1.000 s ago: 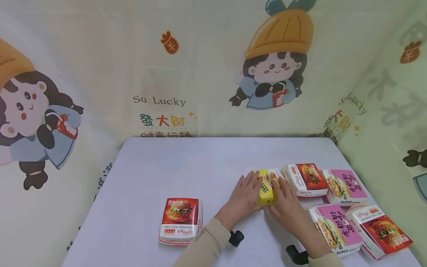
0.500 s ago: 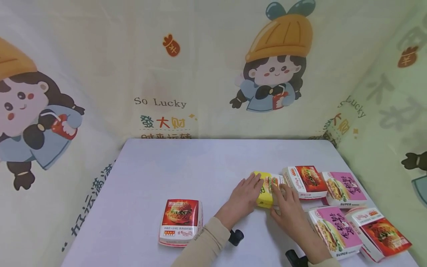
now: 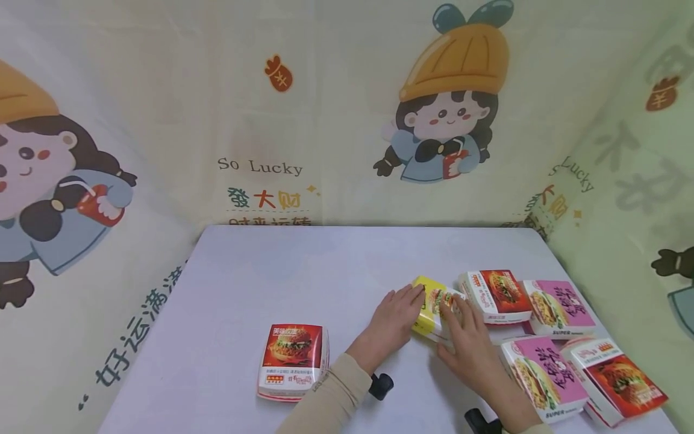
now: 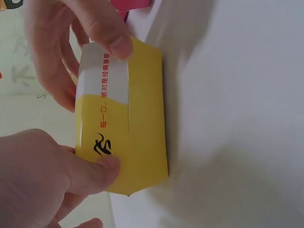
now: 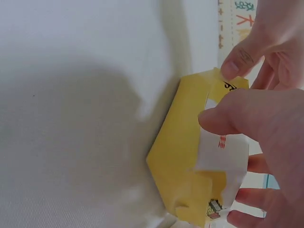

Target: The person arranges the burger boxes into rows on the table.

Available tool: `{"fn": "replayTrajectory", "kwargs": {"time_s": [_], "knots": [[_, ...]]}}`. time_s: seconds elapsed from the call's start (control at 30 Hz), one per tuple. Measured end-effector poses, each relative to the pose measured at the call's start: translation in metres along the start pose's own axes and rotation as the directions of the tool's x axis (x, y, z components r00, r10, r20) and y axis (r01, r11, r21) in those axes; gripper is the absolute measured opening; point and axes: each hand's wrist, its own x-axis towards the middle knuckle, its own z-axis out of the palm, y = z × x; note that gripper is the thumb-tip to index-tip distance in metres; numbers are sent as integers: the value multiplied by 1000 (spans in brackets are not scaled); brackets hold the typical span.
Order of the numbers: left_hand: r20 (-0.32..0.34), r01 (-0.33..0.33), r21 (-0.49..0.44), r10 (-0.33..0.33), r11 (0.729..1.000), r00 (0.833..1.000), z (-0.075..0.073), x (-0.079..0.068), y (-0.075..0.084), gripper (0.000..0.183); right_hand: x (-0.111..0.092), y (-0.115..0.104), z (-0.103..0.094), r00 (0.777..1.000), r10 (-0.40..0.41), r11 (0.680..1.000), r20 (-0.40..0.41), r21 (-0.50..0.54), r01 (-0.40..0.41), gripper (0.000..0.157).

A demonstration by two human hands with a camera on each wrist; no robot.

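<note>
A yellow and white paper burger box lies between both hands on the white table, right of the middle in the head view. My left hand grips its left side, the thumb pressing the yellow side wall in the left wrist view. The right hand holds the opposite side; its thumb lies on the box's white panel in the right wrist view, with the other fingers behind. Part of the printed top is hidden under the fingers. A red and white burger box stands just beyond the right hand.
Two pink burger boxes and another red one stand at the table's right. One more red box sits alone left of the left forearm. Printed cloth hangs behind the table and at both sides.
The yellow box has turned a little clockwise in the head view, showing more of its near side. The right hand's fingers have shifted along it, while the left hand hardly moves.
</note>
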Motion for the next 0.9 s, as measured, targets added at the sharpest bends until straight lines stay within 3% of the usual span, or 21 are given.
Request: {"fn": "replayTrajectory", "kwargs": {"time_s": [0.17,0.4,0.7,0.9], "knots": [[-38,15,51,-13,999,999,-1,1,0,69,-1,-2,0,1000,-5,1000,6,-9,5,77],[-44,25,79,-21,997,999,1,-2,7,69,-5,-5,-1,1000,5,1000,-12,-16,-5,76],[11,127,45,-127,991,992,3,-7,17,109,-4,-9,-6,992,42,999,121,-16,-41,79],[-9,153,35,-153,988,988,5,-7,20,113,-6,-8,-4,994,12,999,106,29,-15,79]]}}
